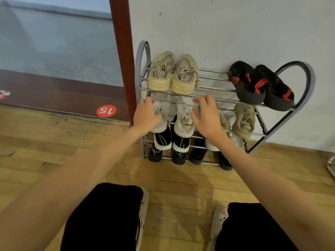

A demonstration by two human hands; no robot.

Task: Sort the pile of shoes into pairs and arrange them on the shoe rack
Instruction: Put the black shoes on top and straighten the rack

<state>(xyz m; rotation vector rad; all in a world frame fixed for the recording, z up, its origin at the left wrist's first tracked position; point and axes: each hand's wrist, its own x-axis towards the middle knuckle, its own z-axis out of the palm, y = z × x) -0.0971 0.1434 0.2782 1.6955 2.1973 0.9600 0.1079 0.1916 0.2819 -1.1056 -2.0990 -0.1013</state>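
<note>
Fingers (200, 100) of both hands loosely curled, left hand (146, 115) and right hand (206, 116) each resting on a white sneaker (184, 124) on the shoe rack's (306, 84) middle tier, firm grip unclear, cream pair (172, 75) top left, black-and-red pair (261, 84) near the top right edge, open bars between, bare wood floor (181, 187) in front

1. A home entryway is showing here: a metal shoe rack (213, 89) is standing against a scuffed white wall (235, 29), just beside a red-brown door frame (123, 57).
2. Worn wooden parquet floor (45, 142) is running under the rack.
3. Grey paving is lying beyond the raised threshold (54, 93), which is carrying a red round sticker (106, 111) numbered 15.
4. Paired everyday sneakers are filling the shelves.
</note>
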